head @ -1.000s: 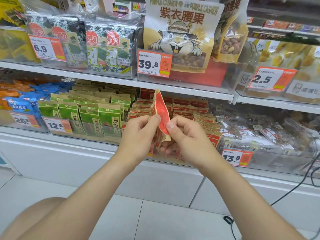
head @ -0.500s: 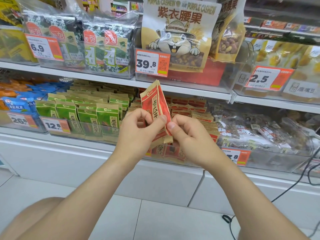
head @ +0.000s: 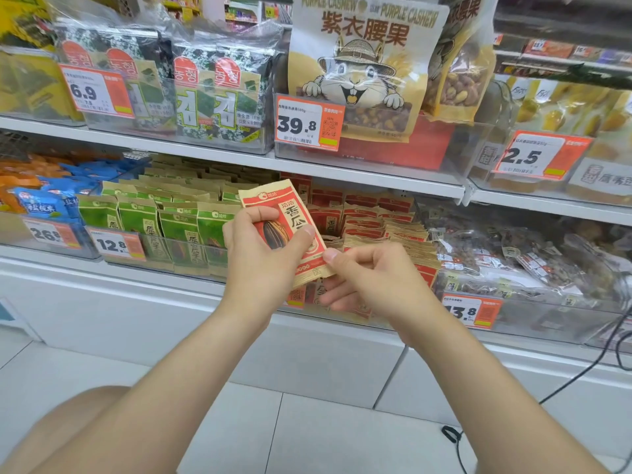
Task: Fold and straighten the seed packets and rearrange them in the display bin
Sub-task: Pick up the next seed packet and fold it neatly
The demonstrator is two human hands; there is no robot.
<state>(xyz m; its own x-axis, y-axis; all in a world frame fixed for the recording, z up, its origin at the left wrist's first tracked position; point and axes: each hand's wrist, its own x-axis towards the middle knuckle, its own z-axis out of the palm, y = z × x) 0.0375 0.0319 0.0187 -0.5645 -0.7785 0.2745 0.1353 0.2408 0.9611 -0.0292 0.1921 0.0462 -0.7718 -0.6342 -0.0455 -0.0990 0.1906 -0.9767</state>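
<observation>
A person's left hand holds a red seed packet face-out and tilted before the lower shelf, its grip clamped on the packet's left edge, thumb across the print. The right hand pinches the packet's bottom right corner, in front of the clear display bin of matching red packets, beside the green packets.

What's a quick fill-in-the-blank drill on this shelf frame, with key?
The seed packet held in the left hand and right hand has a ____ front.
The cashew price tag, below the purple cashew bag, reads ____.
The lower price tag, before the green seed packets, reads ____.
Missing: red; 39.8; 12.8
</observation>
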